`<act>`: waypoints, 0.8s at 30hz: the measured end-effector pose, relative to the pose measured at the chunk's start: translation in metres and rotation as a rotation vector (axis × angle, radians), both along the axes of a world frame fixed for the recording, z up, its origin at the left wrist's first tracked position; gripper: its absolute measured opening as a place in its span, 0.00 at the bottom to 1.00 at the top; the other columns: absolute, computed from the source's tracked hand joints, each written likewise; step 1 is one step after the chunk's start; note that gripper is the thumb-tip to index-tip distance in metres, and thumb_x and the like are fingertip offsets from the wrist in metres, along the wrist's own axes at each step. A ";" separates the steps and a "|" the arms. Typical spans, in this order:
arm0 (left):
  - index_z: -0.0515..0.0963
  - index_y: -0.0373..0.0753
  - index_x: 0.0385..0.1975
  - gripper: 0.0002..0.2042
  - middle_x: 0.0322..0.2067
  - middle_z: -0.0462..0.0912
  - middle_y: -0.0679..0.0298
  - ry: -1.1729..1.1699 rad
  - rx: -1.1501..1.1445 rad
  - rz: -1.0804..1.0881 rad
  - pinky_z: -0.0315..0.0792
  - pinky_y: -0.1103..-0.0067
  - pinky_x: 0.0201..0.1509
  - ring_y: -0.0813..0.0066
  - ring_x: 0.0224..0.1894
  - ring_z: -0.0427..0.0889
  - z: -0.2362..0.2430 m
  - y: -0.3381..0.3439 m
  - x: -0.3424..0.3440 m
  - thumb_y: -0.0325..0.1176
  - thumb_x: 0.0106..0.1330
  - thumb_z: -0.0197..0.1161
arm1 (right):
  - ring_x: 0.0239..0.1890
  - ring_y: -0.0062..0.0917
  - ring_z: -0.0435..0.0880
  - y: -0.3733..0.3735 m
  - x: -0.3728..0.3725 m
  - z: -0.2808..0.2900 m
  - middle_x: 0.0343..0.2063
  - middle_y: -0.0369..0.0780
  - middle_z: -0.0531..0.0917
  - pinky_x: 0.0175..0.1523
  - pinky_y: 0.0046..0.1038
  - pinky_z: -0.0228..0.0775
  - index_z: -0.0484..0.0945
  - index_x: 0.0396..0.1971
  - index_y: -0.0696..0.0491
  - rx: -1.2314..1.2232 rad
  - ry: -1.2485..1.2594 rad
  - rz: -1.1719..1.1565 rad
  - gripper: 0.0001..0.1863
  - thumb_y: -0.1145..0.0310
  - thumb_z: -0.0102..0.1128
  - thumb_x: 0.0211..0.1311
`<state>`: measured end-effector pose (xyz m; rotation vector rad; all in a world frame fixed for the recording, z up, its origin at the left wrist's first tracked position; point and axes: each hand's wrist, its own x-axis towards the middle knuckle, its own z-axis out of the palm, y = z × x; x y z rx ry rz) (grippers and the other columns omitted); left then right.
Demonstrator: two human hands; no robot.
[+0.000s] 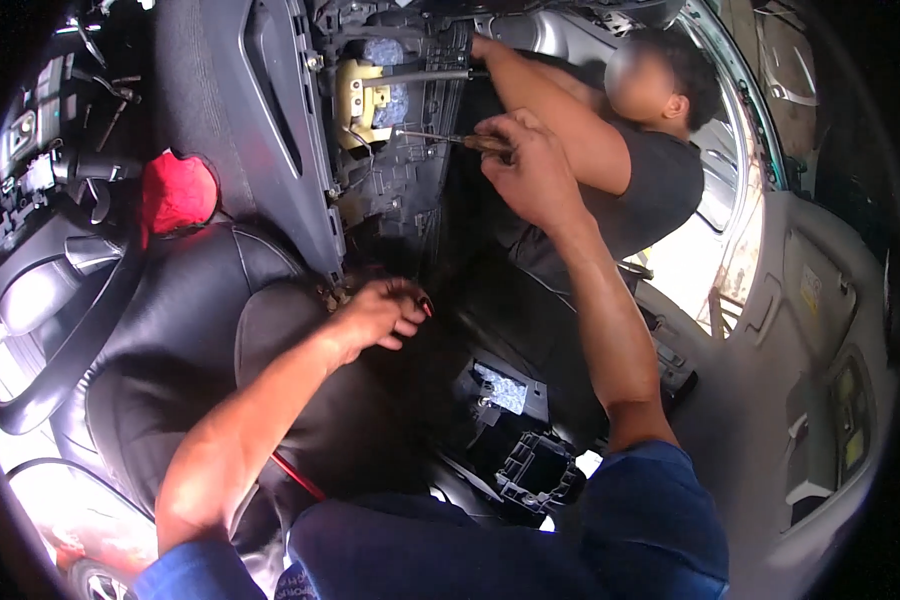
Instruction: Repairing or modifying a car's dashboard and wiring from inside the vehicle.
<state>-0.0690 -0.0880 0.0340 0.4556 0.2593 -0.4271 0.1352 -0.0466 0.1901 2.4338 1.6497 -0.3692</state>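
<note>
"What's in the right hand (532, 172)?"
"I see it closed around a screwdriver (486, 144), its tip near the cream bracket (350, 108) left of that hand."
"Left hand (372, 316)?"
"Half-curled; I can't tell whether it's holding anything."

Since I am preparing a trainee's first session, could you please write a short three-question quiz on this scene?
1. True or false: the person's right hand holds the thin-shafted tool.
2. What colour is the blocky part by the tool's tip? (a) green (b) pale yellow (c) red
3. Besides the camera wearer, how many people plainly show?

Key:
1. True.
2. b.
3. One: a co-worker in a dark shirt.
</note>
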 end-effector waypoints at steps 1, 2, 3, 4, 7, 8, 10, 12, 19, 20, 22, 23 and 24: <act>0.68 0.42 0.59 0.18 0.47 0.81 0.60 -0.011 0.074 -0.051 0.77 0.74 0.45 0.71 0.45 0.80 0.003 -0.002 -0.006 0.32 0.70 0.50 | 0.41 0.43 0.80 0.001 0.000 0.003 0.37 0.47 0.79 0.47 0.39 0.72 0.79 0.38 0.57 0.010 -0.005 0.004 0.13 0.75 0.62 0.49; 0.68 0.42 0.59 0.18 0.47 0.81 0.60 -0.013 0.082 -0.046 0.77 0.74 0.45 0.71 0.45 0.80 0.002 -0.002 -0.010 0.32 0.70 0.50 | 0.40 0.44 0.80 0.001 0.002 0.005 0.36 0.48 0.80 0.47 0.40 0.72 0.79 0.38 0.57 0.001 -0.027 0.021 0.11 0.74 0.61 0.53; 0.69 0.42 0.58 0.18 0.45 0.80 0.62 -0.026 0.074 0.028 0.75 0.77 0.44 0.74 0.43 0.79 0.010 0.005 -0.018 0.31 0.69 0.50 | 0.39 0.45 0.81 -0.001 0.003 0.007 0.35 0.49 0.81 0.46 0.41 0.72 0.80 0.38 0.58 -0.011 -0.046 0.034 0.10 0.72 0.60 0.56; 0.69 0.41 0.57 0.17 0.44 0.79 0.64 -0.038 0.064 0.103 0.73 0.79 0.44 0.77 0.41 0.77 0.015 0.009 -0.025 0.31 0.68 0.50 | 0.39 0.45 0.81 -0.003 0.003 0.007 0.35 0.49 0.81 0.46 0.41 0.72 0.80 0.38 0.58 -0.007 -0.044 0.034 0.10 0.72 0.60 0.56; 0.69 0.42 0.57 0.17 0.45 0.79 0.64 -0.055 -0.046 0.212 0.72 0.78 0.47 0.77 0.43 0.77 0.015 0.018 -0.045 0.30 0.68 0.49 | 0.37 0.48 0.81 -0.010 0.010 0.005 0.31 0.52 0.82 0.45 0.41 0.71 0.81 0.37 0.58 -0.014 0.002 -0.093 0.09 0.69 0.57 0.61; 0.69 0.41 0.57 0.17 0.46 0.78 0.64 -0.044 -0.043 0.201 0.73 0.76 0.47 0.77 0.43 0.76 0.018 0.022 -0.050 0.29 0.68 0.49 | 0.37 0.49 0.81 -0.014 0.014 0.002 0.29 0.53 0.82 0.45 0.41 0.71 0.80 0.35 0.59 -0.003 0.005 -0.201 0.10 0.67 0.57 0.62; 0.69 0.40 0.57 0.17 0.46 0.78 0.63 -0.061 0.000 0.186 0.73 0.76 0.47 0.76 0.44 0.77 0.020 0.030 -0.054 0.30 0.68 0.49 | 0.37 0.49 0.81 -0.009 0.014 -0.001 0.28 0.54 0.81 0.45 0.41 0.71 0.80 0.33 0.60 0.011 0.019 -0.300 0.11 0.66 0.57 0.62; 0.68 0.40 0.58 0.18 0.47 0.78 0.62 -0.090 0.007 0.164 0.74 0.75 0.48 0.75 0.45 0.77 0.010 0.031 -0.056 0.30 0.67 0.52 | 0.39 0.49 0.81 -0.005 0.011 -0.005 0.31 0.54 0.81 0.46 0.41 0.71 0.79 0.34 0.60 -0.099 0.006 -0.421 0.10 0.67 0.59 0.60; 0.65 0.40 0.60 0.22 0.53 0.73 0.58 -0.101 -0.285 0.161 0.74 0.67 0.53 0.67 0.50 0.77 -0.014 0.039 -0.047 0.33 0.67 0.57 | 0.42 0.38 0.79 -0.005 0.008 0.011 0.38 0.44 0.76 0.47 0.32 0.72 0.76 0.44 0.59 -0.151 -0.005 0.149 0.15 0.76 0.60 0.56; 0.65 0.40 0.60 0.22 0.54 0.73 0.58 -0.110 -0.298 0.151 0.73 0.66 0.53 0.67 0.50 0.77 -0.015 0.039 -0.048 0.33 0.67 0.57 | 0.42 0.38 0.79 -0.004 0.009 0.012 0.38 0.44 0.76 0.47 0.32 0.72 0.76 0.44 0.59 -0.149 -0.004 0.151 0.15 0.76 0.60 0.56; 0.65 0.41 0.61 0.22 0.54 0.73 0.58 -0.115 -0.320 0.148 0.73 0.66 0.53 0.67 0.50 0.77 -0.015 0.041 -0.047 0.33 0.67 0.56 | 0.37 0.44 0.79 -0.006 0.012 0.014 0.33 0.44 0.78 0.45 0.35 0.73 0.77 0.43 0.57 -0.181 -0.113 0.320 0.12 0.74 0.58 0.59; 0.64 0.41 0.61 0.22 0.54 0.73 0.58 -0.118 -0.342 0.147 0.73 0.66 0.53 0.66 0.50 0.77 -0.014 0.042 -0.047 0.33 0.67 0.56 | 0.37 0.44 0.79 -0.008 0.013 0.010 0.33 0.44 0.78 0.45 0.35 0.73 0.77 0.43 0.57 -0.182 -0.113 0.319 0.12 0.74 0.58 0.59; 0.64 0.41 0.61 0.22 0.54 0.73 0.58 -0.119 -0.343 0.146 0.73 0.66 0.53 0.66 0.50 0.77 -0.013 0.042 -0.046 0.33 0.67 0.56 | 0.36 0.43 0.80 -0.009 0.015 0.005 0.31 0.46 0.80 0.44 0.36 0.73 0.78 0.40 0.58 -0.148 -0.071 0.189 0.10 0.71 0.58 0.60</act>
